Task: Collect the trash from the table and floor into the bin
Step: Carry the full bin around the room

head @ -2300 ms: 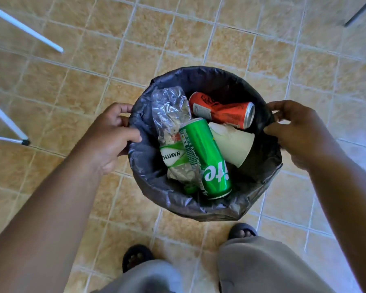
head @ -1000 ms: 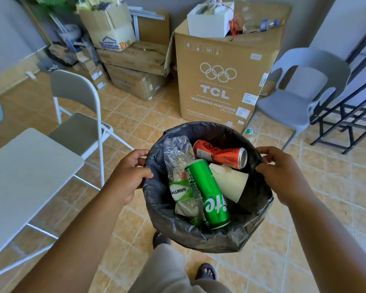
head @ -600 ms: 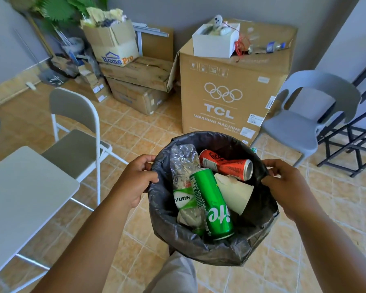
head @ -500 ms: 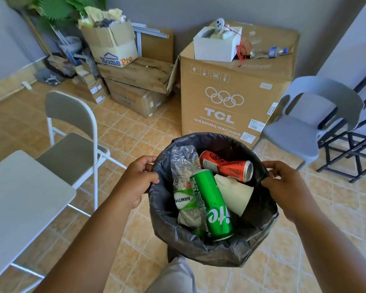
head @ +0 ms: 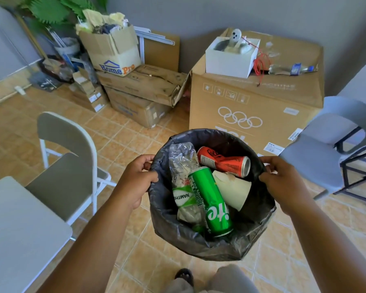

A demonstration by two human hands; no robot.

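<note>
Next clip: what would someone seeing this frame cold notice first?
Dead centre, a black-lined bin is held up by its rim, the left hand and right hand on opposite sides. Inside lie a green can, a red can, a crushed plastic bottle and a white paper cup. Behind it stands a large TCL carton.

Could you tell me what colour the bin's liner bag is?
The liner bag is dark grey, almost black; the head view shows it.

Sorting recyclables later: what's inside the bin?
Bin: green can, red can, crushed plastic bottle, paper cup. Anything beneath them is covered.
</note>
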